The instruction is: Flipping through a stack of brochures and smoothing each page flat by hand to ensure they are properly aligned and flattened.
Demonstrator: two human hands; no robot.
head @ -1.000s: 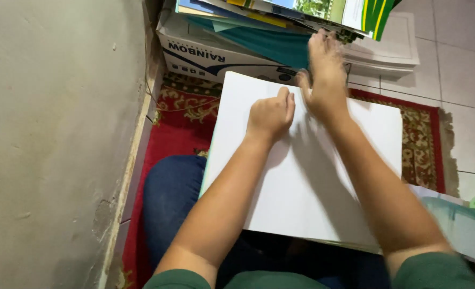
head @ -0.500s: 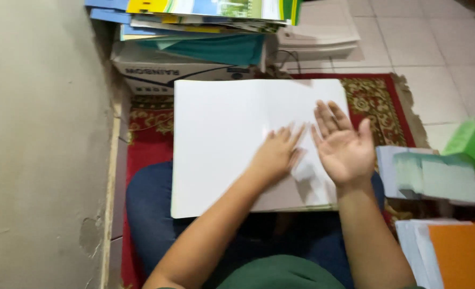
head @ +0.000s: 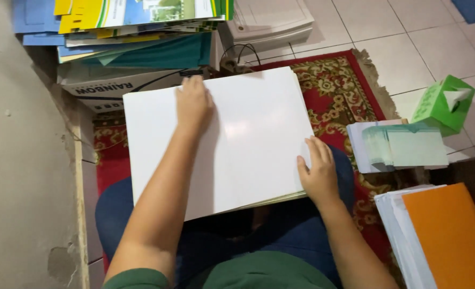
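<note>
Grip: left hand lies flat, fingers together, pressing the far edge of the white sheets; right hand grasps the near right corner, fingers spread on top, thumb at the edge.
Position: white sheets rest across the person's lap on blue trousers, tilted slightly.
Surroundings: red patterned rug underneath; cardboard box just beyond the far edge, with coloured folders heaped on it; a pile of white papers on the tiled floor.
Right side: pale green paper bundle near the right hand, green tissue box behind it, orange folder on a paper stack.
Left side: grey wall close by.
Obstruction: left forearm crosses the sheets.
Appearance: sheets glossy, blank, square-cornered, several layers at the near edge.
</note>
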